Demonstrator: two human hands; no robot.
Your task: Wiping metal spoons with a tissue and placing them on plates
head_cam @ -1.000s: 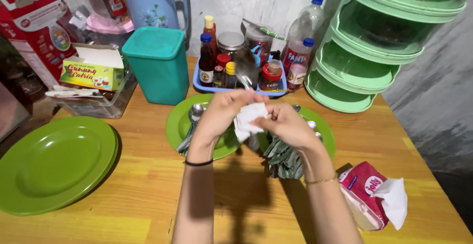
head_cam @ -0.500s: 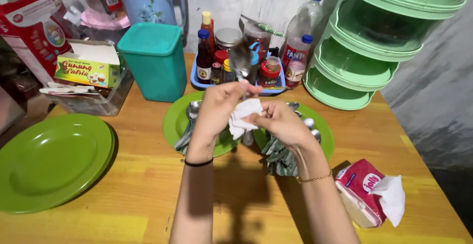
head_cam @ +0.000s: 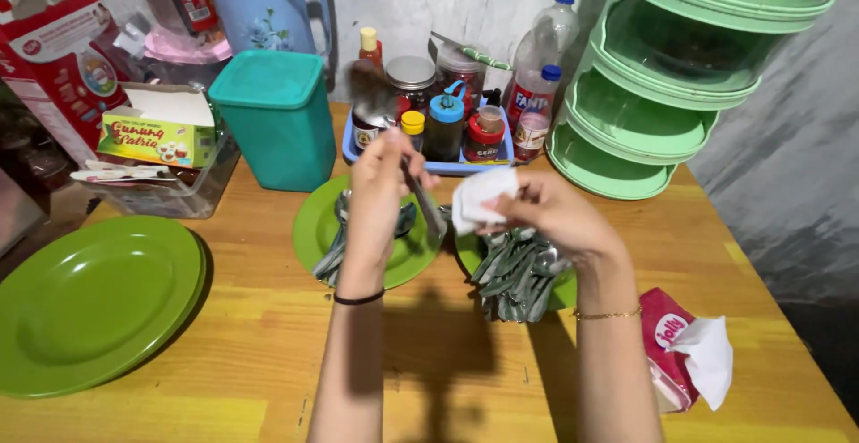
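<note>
1. Left hand [head_cam: 380, 194], centre of the frame, is closed round a spoon [head_cam: 394, 143], pinching it about midway along the shaft.
2. The spoon's long axis runs on a diagonal: bowl up and toward the upper left, blurred in front of the bottles, handle end slanting down to the lower right past the fingers.
3. Right hand [head_cam: 550, 215], just right of centre, has its fingers curled on a crumpled white tissue [head_cam: 479, 197]; tissue and spoon are apart, a small gap between them.
4. Hard to read: the spoon's bowl is smeared by motion, so its face cannot be told.
5. Under the left hand, a green plate [head_cam: 318, 228] holds a few spoons, mostly hidden by the wrist.
6. Under the right hand, a second green plate [head_cam: 564, 293] is nearly covered by a heap of cutlery [head_cam: 514, 268], handles fanning toward the lower centre.
7. Upper centre, a blue tray [head_cam: 429, 164] holds sauce bottles and small jars packed together.
8. Teal lidded bin [head_cam: 277, 116] stands left of it, shut, contents unseen.
9. Lower left, a stack of large green plates [head_cam: 94, 300], empty on top.
10. Lower right, a red tissue pack [head_cam: 667, 340] with a white sheet poking out, partly cut off by the forearm.
11. Upper right, a green tiered rack [head_cam: 662, 94], its top cut by the frame.
</note>
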